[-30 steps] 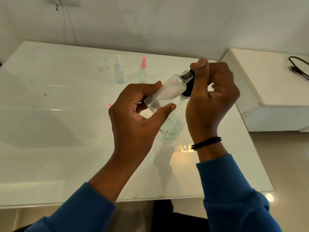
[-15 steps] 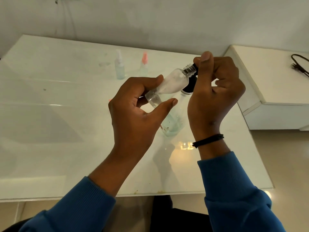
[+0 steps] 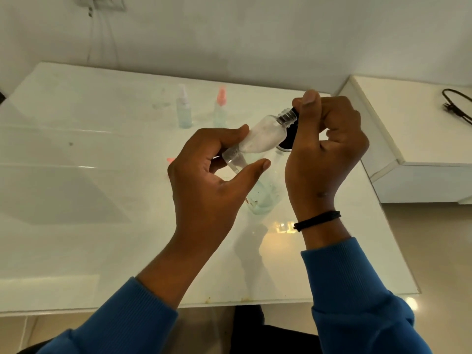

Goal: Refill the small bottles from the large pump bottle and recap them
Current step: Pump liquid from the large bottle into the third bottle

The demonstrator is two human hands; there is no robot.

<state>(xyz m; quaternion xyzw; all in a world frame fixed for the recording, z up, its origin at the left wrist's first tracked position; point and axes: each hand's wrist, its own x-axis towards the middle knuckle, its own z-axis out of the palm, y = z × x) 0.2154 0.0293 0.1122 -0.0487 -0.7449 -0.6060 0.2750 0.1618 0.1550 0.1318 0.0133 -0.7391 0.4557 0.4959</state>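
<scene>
Above the white table, the left hand pinches a small clear bottle between curled fingers and thumb, tilting its bare threaded neck toward the right hand, whose fingers pinch a dark cap, probably to screw it on.

A glossy white table fills most of the frame, its near edge running along the lower part and its far edge meeting the wall at the top. Toward the upper middle stand two small spray bottles, upright and just apart — one with a white nozzle, one with a pink nozzle to its right. A small pink piece lies near the centre, partly hidden. Right of centre a clear large bottle stands on the table, holding pale green liquid low in its body. At the right edge of the frame a lower white cabinet adjoins the table — a black cable lies on it.
</scene>
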